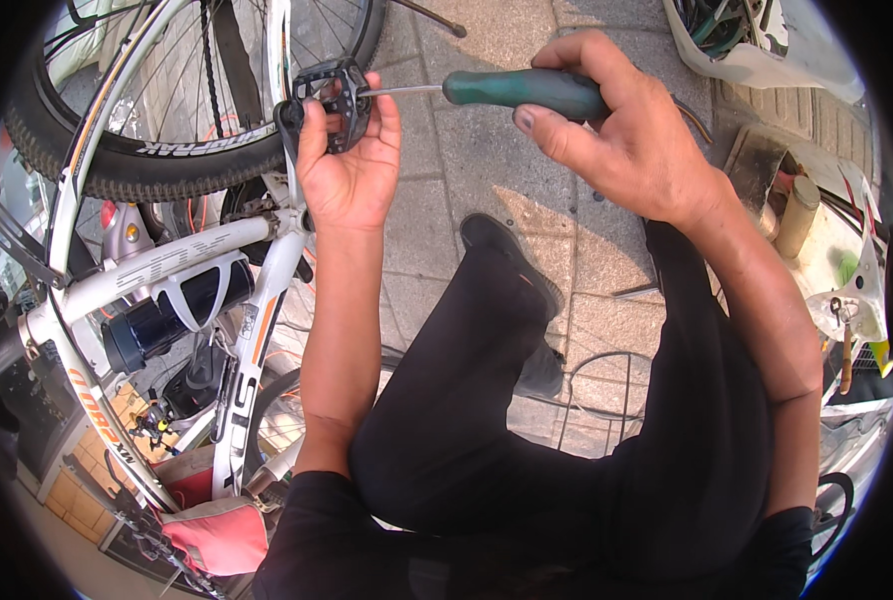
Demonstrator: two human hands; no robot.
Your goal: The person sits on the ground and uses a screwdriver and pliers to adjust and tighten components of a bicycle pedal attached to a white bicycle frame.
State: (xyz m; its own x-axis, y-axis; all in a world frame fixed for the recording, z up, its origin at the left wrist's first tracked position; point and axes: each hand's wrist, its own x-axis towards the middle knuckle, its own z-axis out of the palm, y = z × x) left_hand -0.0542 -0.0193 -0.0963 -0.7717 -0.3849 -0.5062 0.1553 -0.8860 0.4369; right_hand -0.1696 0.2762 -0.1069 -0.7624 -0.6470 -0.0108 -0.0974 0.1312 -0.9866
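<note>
Our left grip (pixel 351 178) clasps the black bicycle pedal (pixel 346 98) at its crank arm (pixel 289 128); our right grip (pixel 639 138) wraps the green-handled screwdriver (pixel 512 89), its shaft reaching the pedal. The pedal work looks underway; how much remains, we cannot tell.

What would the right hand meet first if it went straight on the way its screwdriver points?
Most likely the black bicycle pedal that the left hand grips: the screwdriver leads, its tip appearing at or very near the pedal's edge, though depth leaves contact unclear.
</note>
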